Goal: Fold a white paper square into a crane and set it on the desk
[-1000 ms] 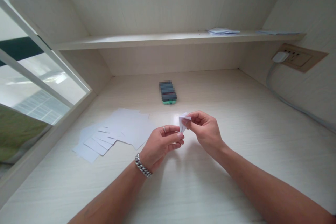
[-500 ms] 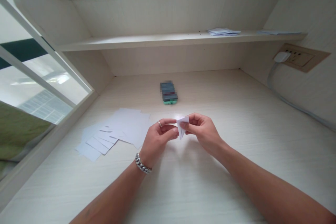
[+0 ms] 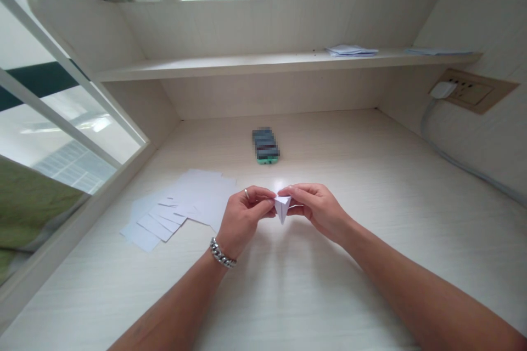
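Head view: a pale, faintly wood-grained worktop (image 3: pixel 362 159) spreads wide, with a flat board shelf (image 3: pixel 230 64) at twelve o'clock. Thin, smooth, square-cornered white sheets (image 3: pixel 201 192) overlap at nine o'clock, beyond the left hand (image 3: pixel 246 216). That hand and the right hand (image 3: pixel 321 208) come close together, both pinching the folded paper between them above the worktop. At twelve o'clock from them lies a blurred, dark oblong object (image 3: pixel 265 145), green-edged. Smallest, the folded paper (image 3: pixel 282 208) forms a creased white triangle, tip towards six o'clock.
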The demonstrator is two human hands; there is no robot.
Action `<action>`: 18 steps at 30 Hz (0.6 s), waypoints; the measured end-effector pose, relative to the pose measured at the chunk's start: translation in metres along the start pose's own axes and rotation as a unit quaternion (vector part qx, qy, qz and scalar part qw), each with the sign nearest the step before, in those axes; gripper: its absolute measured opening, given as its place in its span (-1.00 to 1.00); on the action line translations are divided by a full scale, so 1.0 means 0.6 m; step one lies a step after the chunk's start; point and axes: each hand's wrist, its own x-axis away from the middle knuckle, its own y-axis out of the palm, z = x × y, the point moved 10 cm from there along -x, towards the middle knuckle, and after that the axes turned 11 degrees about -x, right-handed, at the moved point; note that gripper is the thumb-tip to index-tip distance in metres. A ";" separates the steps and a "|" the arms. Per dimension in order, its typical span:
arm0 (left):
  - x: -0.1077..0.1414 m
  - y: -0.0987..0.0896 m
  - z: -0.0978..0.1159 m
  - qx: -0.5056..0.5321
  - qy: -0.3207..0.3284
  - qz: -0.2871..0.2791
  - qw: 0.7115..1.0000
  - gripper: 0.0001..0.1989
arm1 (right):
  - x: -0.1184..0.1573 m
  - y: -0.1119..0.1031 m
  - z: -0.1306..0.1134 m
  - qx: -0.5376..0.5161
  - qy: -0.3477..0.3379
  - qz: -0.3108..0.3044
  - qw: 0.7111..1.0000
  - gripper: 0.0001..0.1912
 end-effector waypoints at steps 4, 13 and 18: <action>0.000 0.002 -0.002 0.010 0.000 -0.003 1.000 -0.86 | -0.001 -0.015 0.000 0.032 -0.019 0.061 0.997 -0.74; -0.001 0.001 -0.016 -0.034 -0.009 0.004 0.999 -0.75 | 0.001 -0.019 -0.008 0.067 -0.076 0.084 0.991 -0.69; -0.001 -0.005 -0.008 -0.059 0.021 0.017 0.998 -0.78 | 0.002 -0.015 -0.002 0.089 -0.064 0.075 0.991 -0.69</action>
